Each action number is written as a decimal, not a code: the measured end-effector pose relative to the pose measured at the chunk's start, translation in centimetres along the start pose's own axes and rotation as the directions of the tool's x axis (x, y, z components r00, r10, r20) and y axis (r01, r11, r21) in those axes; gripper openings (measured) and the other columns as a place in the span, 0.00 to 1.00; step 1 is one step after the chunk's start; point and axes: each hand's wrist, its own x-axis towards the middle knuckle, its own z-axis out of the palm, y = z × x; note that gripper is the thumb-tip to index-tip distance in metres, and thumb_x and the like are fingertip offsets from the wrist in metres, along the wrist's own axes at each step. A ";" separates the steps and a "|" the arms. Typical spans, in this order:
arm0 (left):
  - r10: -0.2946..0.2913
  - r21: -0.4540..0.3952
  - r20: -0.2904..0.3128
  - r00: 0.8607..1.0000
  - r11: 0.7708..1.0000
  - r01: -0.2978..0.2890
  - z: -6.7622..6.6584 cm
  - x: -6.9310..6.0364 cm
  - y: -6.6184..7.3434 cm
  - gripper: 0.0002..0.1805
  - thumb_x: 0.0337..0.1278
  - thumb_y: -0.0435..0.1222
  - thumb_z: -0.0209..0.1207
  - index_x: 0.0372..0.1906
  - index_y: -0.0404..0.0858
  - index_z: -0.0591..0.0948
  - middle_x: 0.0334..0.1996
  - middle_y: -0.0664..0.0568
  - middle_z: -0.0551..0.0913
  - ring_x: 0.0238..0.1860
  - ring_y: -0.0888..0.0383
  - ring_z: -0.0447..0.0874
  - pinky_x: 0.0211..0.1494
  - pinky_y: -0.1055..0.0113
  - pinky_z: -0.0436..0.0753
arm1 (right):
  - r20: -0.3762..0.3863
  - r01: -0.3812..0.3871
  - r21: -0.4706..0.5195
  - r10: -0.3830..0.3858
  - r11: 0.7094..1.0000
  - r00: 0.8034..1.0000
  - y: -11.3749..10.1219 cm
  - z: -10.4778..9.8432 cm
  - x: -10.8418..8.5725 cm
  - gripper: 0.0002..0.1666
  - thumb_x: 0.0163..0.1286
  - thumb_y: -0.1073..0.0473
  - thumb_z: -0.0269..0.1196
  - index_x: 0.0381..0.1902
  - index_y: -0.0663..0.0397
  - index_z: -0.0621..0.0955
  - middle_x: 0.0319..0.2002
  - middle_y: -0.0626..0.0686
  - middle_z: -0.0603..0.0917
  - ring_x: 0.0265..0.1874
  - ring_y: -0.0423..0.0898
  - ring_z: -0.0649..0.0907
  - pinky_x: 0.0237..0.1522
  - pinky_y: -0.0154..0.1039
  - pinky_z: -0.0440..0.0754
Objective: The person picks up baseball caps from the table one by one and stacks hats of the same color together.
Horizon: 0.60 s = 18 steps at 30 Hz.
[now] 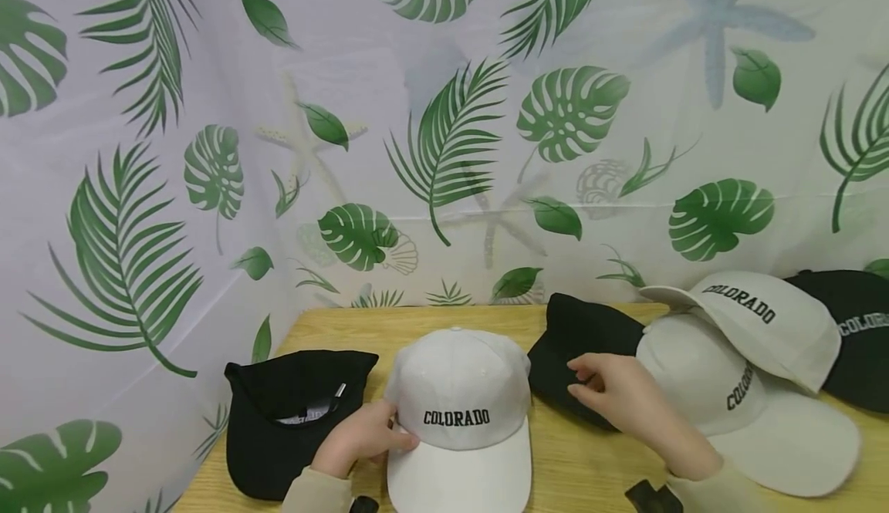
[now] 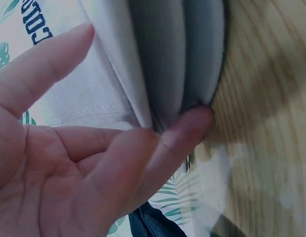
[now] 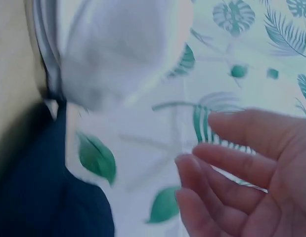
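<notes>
In the head view a white cap [image 1: 458, 389] lettered COLORADO sits upright, brim toward me. The left wrist view shows several layered brims [image 2: 167, 54] under it, so it tops a stack. My left hand [image 1: 364, 436] holds the stack's left side, its thumb on the top cap and its fingertips at the brim edges. My right hand [image 1: 618, 393] hovers right of the stack, in front of a black cap [image 1: 590, 335]. In the right wrist view its fingers are loosely bent, with nothing between them and a gap to the white cap [image 3: 123, 54].
An upturned black cap [image 1: 278, 436] lies at the left table edge. On the right, a white cap [image 1: 771, 324] leans over another white cap [image 1: 785, 443], beside a further black cap [image 1: 861, 351]. Leaf-printed cloth [image 1: 444, 150] hangs behind the wooden table [image 1: 417, 316].
</notes>
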 end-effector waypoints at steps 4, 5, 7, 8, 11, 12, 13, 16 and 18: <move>-0.010 -0.005 -0.001 1.000 1.000 0.010 -0.1 -0.1 0.1 0.13 0.44 0.39 0.64 0.28 0.35 0.73 0.19 0.50 0.72 0.15 0.57 0.67 0.19 0.65 0.70 | -0.156 -0.054 -0.119 0.035 0.991 0.987 0.6 -1.7 -0.1 0.13 0.54 0.65 0.63 0.37 0.66 0.79 0.28 0.52 0.81 0.24 0.45 0.79 0.24 0.39 0.76; -0.012 -0.006 -0.001 1.000 1.000 0.012 -0.1 -0.1 0.1 0.13 0.44 0.39 0.64 0.28 0.35 0.73 0.19 0.50 0.72 0.15 0.57 0.68 0.19 0.65 0.70 | -0.195 -0.065 -0.146 0.036 0.987 0.980 0.9 -2.1 -0.2 0.13 0.54 0.65 0.63 0.37 0.67 0.79 0.28 0.53 0.81 0.25 0.47 0.79 0.24 0.41 0.76; -0.013 -0.006 -0.001 1.000 1.000 0.013 -0.1 -0.1 0.1 0.13 0.44 0.39 0.64 0.27 0.35 0.73 0.18 0.50 0.71 0.14 0.57 0.67 0.19 0.65 0.70 | -0.272 -0.079 -0.194 0.024 0.978 0.962 1.7 -2.9 -0.3 0.13 0.53 0.65 0.63 0.37 0.68 0.79 0.28 0.56 0.81 0.26 0.51 0.80 0.26 0.45 0.75; -0.014 -0.005 0.001 1.000 1.000 0.014 -0.1 -0.1 0.1 0.14 0.44 0.39 0.64 0.27 0.35 0.73 0.17 0.50 0.71 0.14 0.57 0.67 0.19 0.65 0.70 | -0.310 -0.084 -0.208 0.016 0.974 0.950 2.1 -3.2 -0.4 0.13 0.53 0.65 0.62 0.37 0.68 0.79 0.28 0.58 0.80 0.27 0.53 0.79 0.26 0.47 0.75; -0.013 0.000 0.003 1.000 1.000 0.013 0.0 -0.1 0.1 0.14 0.45 0.40 0.64 0.26 0.35 0.72 0.16 0.51 0.69 0.13 0.58 0.65 0.18 0.66 0.69 | -0.392 -0.132 -0.231 0.032 0.964 0.920 3.5 -4.3 -0.8 0.14 0.53 0.65 0.61 0.38 0.69 0.78 0.30 0.62 0.79 0.30 0.58 0.78 0.28 0.51 0.73; -0.012 0.002 0.003 1.000 1.000 0.012 0.0 -0.1 0.1 0.14 0.45 0.40 0.64 0.26 0.35 0.72 0.15 0.51 0.69 0.13 0.58 0.65 0.18 0.66 0.69 | -0.411 -0.153 -0.230 0.046 0.961 0.910 3.8 -4.6 -1.0 0.14 0.54 0.65 0.60 0.38 0.69 0.78 0.31 0.64 0.79 0.30 0.59 0.78 0.28 0.52 0.72; -0.012 0.002 0.002 1.000 1.000 0.012 0.0 0.0 0.0 0.14 0.45 0.40 0.64 0.26 0.35 0.72 0.15 0.51 0.69 0.13 0.58 0.65 0.18 0.66 0.69 | -0.432 -0.174 -0.226 0.062 0.959 0.900 4.2 -4.9 -1.1 0.15 0.54 0.64 0.60 0.38 0.69 0.77 0.32 0.65 0.78 0.32 0.60 0.77 0.28 0.53 0.71; -0.012 0.004 0.004 1.000 1.000 0.012 0.0 0.0 0.0 0.14 0.45 0.40 0.64 0.26 0.35 0.72 0.15 0.51 0.69 0.12 0.59 0.64 0.18 0.66 0.68 | -0.479 -0.239 -0.213 0.112 0.947 0.871 5.2 -5.6 -1.3 0.16 0.54 0.64 0.59 0.39 0.71 0.76 0.35 0.69 0.76 0.35 0.64 0.74 0.30 0.56 0.69; -0.010 0.004 0.005 1.000 1.000 0.010 0.1 0.0 0.0 0.14 0.45 0.40 0.64 0.26 0.35 0.72 0.16 0.51 0.69 0.12 0.59 0.64 0.18 0.66 0.68 | -0.513 -0.268 -0.213 0.126 0.940 0.849 5.8 -5.8 -1.4 0.18 0.53 0.64 0.59 0.40 0.72 0.76 0.36 0.70 0.74 0.36 0.67 0.72 0.32 0.58 0.68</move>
